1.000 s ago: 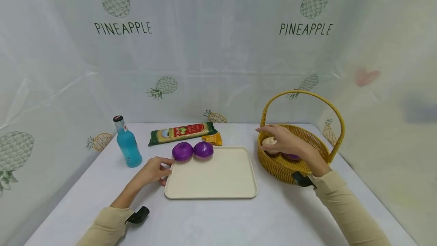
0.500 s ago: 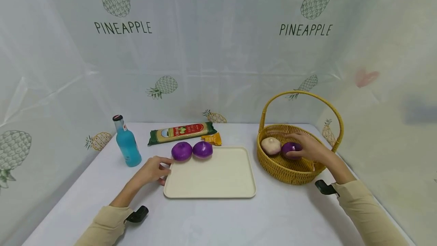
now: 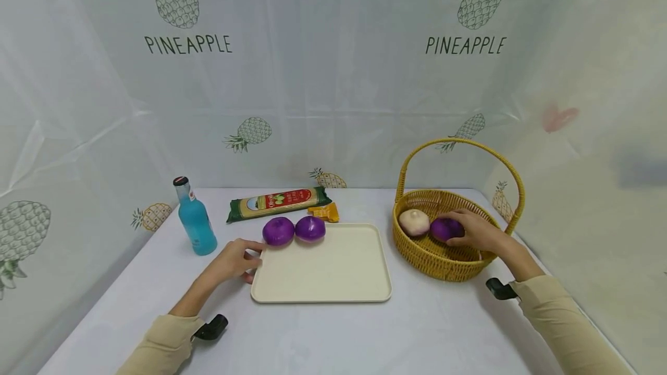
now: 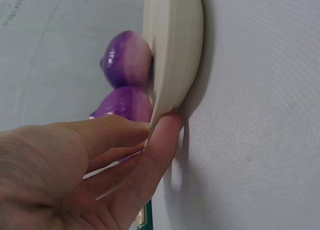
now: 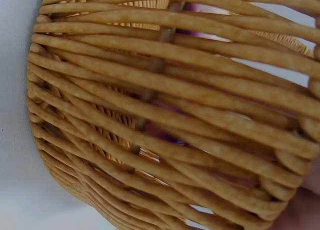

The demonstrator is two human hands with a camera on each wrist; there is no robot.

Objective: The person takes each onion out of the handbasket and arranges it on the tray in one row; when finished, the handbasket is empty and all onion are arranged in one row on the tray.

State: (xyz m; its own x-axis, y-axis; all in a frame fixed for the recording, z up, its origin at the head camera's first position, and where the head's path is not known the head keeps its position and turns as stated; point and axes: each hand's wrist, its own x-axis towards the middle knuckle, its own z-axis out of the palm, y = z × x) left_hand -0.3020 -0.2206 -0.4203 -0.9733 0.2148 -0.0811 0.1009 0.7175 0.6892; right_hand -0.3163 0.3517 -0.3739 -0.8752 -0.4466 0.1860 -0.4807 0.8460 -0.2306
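Note:
My left hand [image 3: 233, 260] pinches the left rim of a cream tray [image 3: 325, 265], thumb and finger on either side of the edge in the left wrist view. Two purple onions [image 3: 278, 231] sit side by side at the tray's back left corner. Inside the wicker basket [image 3: 438, 268] at the right, my right hand [image 3: 474, 231] grips another purple onion [image 3: 443, 229], fingers curled over it. Beside that onion lies a whitish bulb with a purplish tint [image 3: 414, 222]. In the right wrist view the woven wall [image 5: 150, 90] hides most of the hand and the onion.
Behind the tray lie a long green-and-gold packet [image 3: 278, 202] and a small orange wrapper [image 3: 325, 212]. A blue bottle [image 3: 197, 221] with a dark cap stands at the left. The basket's tall handle [image 3: 461, 140] arches over its opening. A pineapple-printed curtain [image 3: 333, 85] closes off the back.
My right hand has moved right, from over the whitish bulb to the purple onion in the basket, and its fingers have closed round it. The left hand stays at the tray rim.

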